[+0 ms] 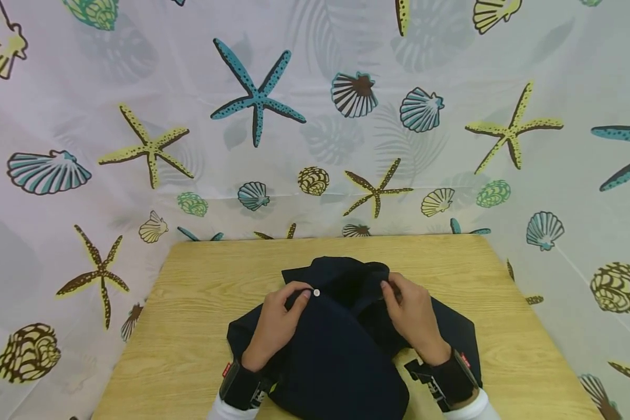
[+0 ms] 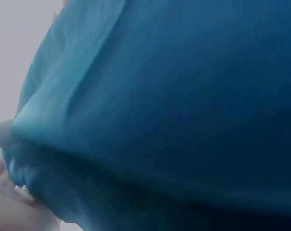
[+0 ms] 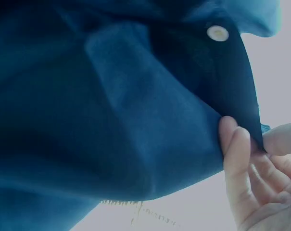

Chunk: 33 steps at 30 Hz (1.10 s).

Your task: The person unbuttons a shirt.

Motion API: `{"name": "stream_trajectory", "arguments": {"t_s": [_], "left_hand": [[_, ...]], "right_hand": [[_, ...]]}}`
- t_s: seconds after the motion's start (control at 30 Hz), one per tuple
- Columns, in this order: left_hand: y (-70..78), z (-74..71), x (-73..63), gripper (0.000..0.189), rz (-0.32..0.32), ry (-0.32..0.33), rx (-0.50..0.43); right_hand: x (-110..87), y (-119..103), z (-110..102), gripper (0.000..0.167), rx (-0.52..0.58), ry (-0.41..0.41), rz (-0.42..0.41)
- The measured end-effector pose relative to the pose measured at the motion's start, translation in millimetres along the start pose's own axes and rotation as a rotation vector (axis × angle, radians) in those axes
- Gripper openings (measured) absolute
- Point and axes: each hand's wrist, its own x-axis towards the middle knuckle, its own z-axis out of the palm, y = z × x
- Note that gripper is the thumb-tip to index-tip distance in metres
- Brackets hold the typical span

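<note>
A dark navy garment (image 1: 341, 361) lies bunched on the table, its upper opening raised between my two hands. My left hand (image 1: 278, 318) pinches the edge of that opening with thumb and index finger, right beside a white round button (image 1: 317, 293). On the other side my right hand (image 1: 412, 315) pinches the opposite edge between thumb and fingers. In the right wrist view the button (image 3: 218, 33) shows above the fingers (image 3: 237, 151) at the cloth's edge. Cloth fills most of the left wrist view and hides much of the left hand (image 2: 15, 211).
The garment rests on a light wood-grain table (image 1: 189, 326). Behind and at both sides hangs a white curtain (image 1: 315, 134) printed with starfish and shells. A dark strap with a device (image 1: 446, 379) sits on the right wrist, and a similar one (image 1: 241, 385) on the left.
</note>
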Motion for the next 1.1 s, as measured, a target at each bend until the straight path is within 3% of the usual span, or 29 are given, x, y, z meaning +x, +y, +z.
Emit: {"name": "stream_trajectory", "arguments": {"t_s": [0.17,0.27,0.37,0.5,0.67,0.87,1.0,1.1], "left_hand": [[-16.7,-13.9,-9.3,0.018,-0.030,-0.005,0.003],[-25.2,-17.5,-15.6,0.018,-0.060,-0.059,0.016],[-30.4,-18.6,-20.5,0.018,-0.123,-0.166,0.063],[-26.7,-18.2,-21.3,0.025,-0.207,-0.361,0.120],[-3.4,-10.2,-4.3,0.035,-0.169,-0.511,0.167],[20.2,20.3,16.8,0.039,-0.049,-0.640,0.257],[22.2,38.9,14.3,0.029,-0.024,-0.680,0.292],[20.3,46.9,7.1,0.021,-0.014,-0.669,0.243]], "right_hand": [[-6.3,15,-9,0.009,0.075,-0.018,0.099],[-9.3,19,-9,0.009,0.111,-0.035,0.139],[-10.9,19,-7,0.009,0.138,-0.050,0.155],[-10.5,13,-1,0.008,0.153,-0.055,0.135],[-2.7,-1,3,0.006,0.121,-0.044,0.066],[10.9,-18,10,0.007,0.068,-0.032,-0.024],[11.3,-22,17,0.008,0.046,-0.038,-0.068],[8.0,-22,21,0.009,0.025,-0.041,-0.077]]}}
